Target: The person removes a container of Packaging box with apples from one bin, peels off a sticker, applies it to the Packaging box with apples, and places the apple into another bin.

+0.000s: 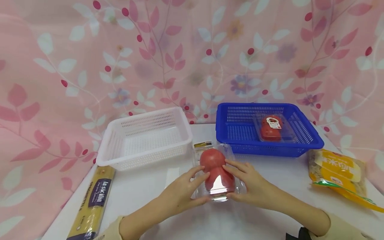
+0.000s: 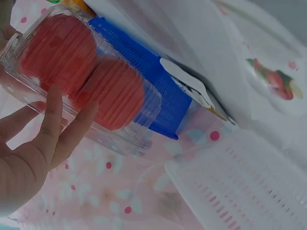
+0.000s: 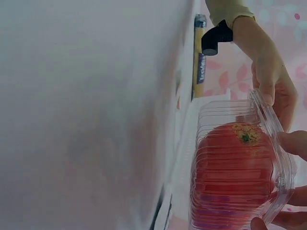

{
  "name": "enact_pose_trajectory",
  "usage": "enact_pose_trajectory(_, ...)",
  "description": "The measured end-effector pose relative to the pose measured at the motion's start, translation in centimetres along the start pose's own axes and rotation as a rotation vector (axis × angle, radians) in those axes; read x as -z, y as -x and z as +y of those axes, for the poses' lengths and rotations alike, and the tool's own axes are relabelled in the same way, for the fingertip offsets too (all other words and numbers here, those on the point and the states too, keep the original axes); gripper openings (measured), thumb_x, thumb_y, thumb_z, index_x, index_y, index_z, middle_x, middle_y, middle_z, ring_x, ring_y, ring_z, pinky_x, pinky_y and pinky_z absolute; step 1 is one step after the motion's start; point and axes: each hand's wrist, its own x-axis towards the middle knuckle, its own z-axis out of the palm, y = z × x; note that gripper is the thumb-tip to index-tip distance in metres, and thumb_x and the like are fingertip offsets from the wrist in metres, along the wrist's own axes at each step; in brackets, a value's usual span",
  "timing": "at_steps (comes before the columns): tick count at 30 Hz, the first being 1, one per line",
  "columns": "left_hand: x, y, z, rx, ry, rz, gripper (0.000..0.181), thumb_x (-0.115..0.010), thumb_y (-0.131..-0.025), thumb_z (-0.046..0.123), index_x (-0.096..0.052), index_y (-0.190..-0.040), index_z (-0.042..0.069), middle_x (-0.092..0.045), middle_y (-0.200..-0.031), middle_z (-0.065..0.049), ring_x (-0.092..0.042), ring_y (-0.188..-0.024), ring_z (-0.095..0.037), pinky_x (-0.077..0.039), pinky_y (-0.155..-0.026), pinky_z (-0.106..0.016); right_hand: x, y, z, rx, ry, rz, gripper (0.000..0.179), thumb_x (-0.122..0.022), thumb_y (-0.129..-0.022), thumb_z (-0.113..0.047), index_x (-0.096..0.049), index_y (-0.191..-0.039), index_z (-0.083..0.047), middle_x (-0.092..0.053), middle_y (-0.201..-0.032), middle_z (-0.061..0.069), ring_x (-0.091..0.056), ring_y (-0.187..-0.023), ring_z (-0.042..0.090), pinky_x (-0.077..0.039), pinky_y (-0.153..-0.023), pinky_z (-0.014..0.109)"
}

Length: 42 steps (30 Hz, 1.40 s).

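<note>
A clear plastic clamshell box (image 1: 220, 199) holds two red tomatoes (image 1: 212, 158). Both hands grip it above the front middle of the table. On its left side is my left hand (image 1: 183, 192), with fingertips over the top and the thumb at the near edge. My right hand (image 1: 255, 186) holds the opposite side in much the same way. Ridged plastic and a green stem spot on one tomato (image 3: 235, 163) show in the right wrist view. In the left wrist view, the left fingers (image 2: 53, 112) lie against the box wall.
A white basket (image 1: 147, 155) stands at back left. The blue basket (image 1: 270, 150) at back right contains another labelled tomato pack (image 1: 271, 128). Spaghetti (image 1: 94, 200) lies at left, a yellow grain bag (image 1: 339, 173) at right. A flat labelled package (image 1: 203, 144) sits behind the box.
</note>
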Motion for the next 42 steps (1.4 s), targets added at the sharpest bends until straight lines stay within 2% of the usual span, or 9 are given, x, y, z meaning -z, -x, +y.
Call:
enact_pose_trajectory(6, -0.9, 0.9, 0.2, -0.008, 0.001, -0.072, 0.063, -0.069, -0.077, 0.047, -0.054, -0.125, 0.01, -0.048, -0.128, -0.011, -0.061, -0.097, -0.023, -0.05, -0.081, -0.031, -1.1, 1.3, 0.0, -0.033, -0.019, -0.047, 0.067, -0.076, -0.073, -0.037, -0.052, -0.129, -0.008, -0.045, -0.135, 0.008, -0.046, -0.105, 0.021, -0.051, -0.078, 0.042)
enact_pose_trajectory(14, -1.1, 1.6, 0.1, 0.002, 0.006, -0.116, 0.064, -0.067, -0.078, 0.046, -0.051, -0.128, 0.01, -0.046, -0.131, -0.011, -0.061, -0.097, -0.024, -0.051, -0.079, -0.031, -2.0, 1.8, -0.1, -0.021, -0.043, -0.047, 0.063, -0.073, -0.076, -0.039, -0.051, -0.13, -0.012, -0.043, -0.136, 0.009, -0.045, -0.106, 0.02, -0.05, -0.079, 0.043)
enact_pose_trajectory(19, -1.1, 1.9, -0.1, 0.007, 0.024, -0.151, 0.063, -0.064, -0.081, 0.048, -0.05, -0.13, 0.011, -0.046, -0.131, -0.011, -0.061, -0.096, -0.022, -0.051, -0.079, -0.031, -2.6, 2.1, 0.0, 0.009, -0.029, -0.017, 0.06, -0.072, -0.077, -0.039, -0.052, -0.127, -0.014, -0.044, -0.135, 0.01, -0.046, -0.106, 0.019, -0.05, -0.079, 0.042)
enact_pose_trajectory(26, -1.3, 2.2, -0.4, -0.025, 0.019, -0.148, 0.062, -0.065, -0.081, 0.046, -0.05, -0.129, 0.01, -0.046, -0.13, -0.013, -0.061, -0.096, -0.023, -0.051, -0.079, -0.031, -3.0, 2.6, 0.1, 0.036, -0.02, -0.013, 0.059, -0.073, -0.077, -0.035, -0.051, -0.128, -0.015, -0.043, -0.135, 0.011, -0.046, -0.112, 0.026, -0.05, -0.08, 0.045)
enact_pose_trajectory(34, -1.4, 2.5, -0.6, -0.04, -0.005, -0.144, 0.061, -0.067, -0.08, 0.041, -0.05, -0.13, 0.01, -0.045, -0.133, -0.013, -0.06, -0.101, -0.026, -0.051, -0.08, -0.035, -2.4, 2.6, 0.2, -0.087, -0.075, -0.136, 0.061, -0.068, -0.079, -0.044, -0.048, -0.132, -0.022, -0.037, -0.14, 0.007, -0.039, -0.124, 0.029, -0.045, -0.087, 0.049)
enact_pose_trajectory(36, -1.3, 2.6, -0.7, -0.015, 0.008, -0.165, 0.06, -0.065, -0.082, 0.042, -0.049, -0.131, 0.011, -0.043, -0.135, -0.013, -0.059, -0.102, -0.026, -0.051, -0.08, -0.036, -2.1, 2.6, 0.3, -0.116, -0.08, -0.168, 0.061, -0.064, -0.08, -0.049, -0.047, -0.133, -0.024, -0.036, -0.141, 0.007, -0.038, -0.125, 0.031, -0.044, -0.087, 0.051)
enact_pose_trajectory(38, -1.1, 2.9, -0.8, 0.042, 0.03, -0.195, 0.059, -0.059, -0.085, 0.047, -0.048, -0.133, 0.014, -0.041, -0.137, -0.01, -0.058, -0.104, -0.023, -0.051, -0.08, -0.037, -1.8, 2.6, 0.3, -0.147, -0.083, -0.193, 0.061, -0.061, -0.081, -0.053, -0.046, -0.134, -0.026, -0.035, -0.142, 0.007, -0.037, -0.126, 0.032, -0.042, -0.088, 0.054)
enact_pose_trajectory(42, -0.3, 3.4, -1.8, 0.216, 0.041, -0.239, 0.061, -0.046, -0.088, 0.057, -0.045, -0.135, 0.018, -0.039, -0.14, -0.006, -0.051, -0.113, -0.02, -0.048, -0.084, -0.039, -1.3, 2.7, 0.4, -0.174, -0.059, -0.184, 0.063, -0.056, -0.082, -0.057, -0.046, -0.134, -0.024, -0.033, -0.143, 0.008, -0.037, -0.126, 0.034, -0.04, -0.088, 0.057)
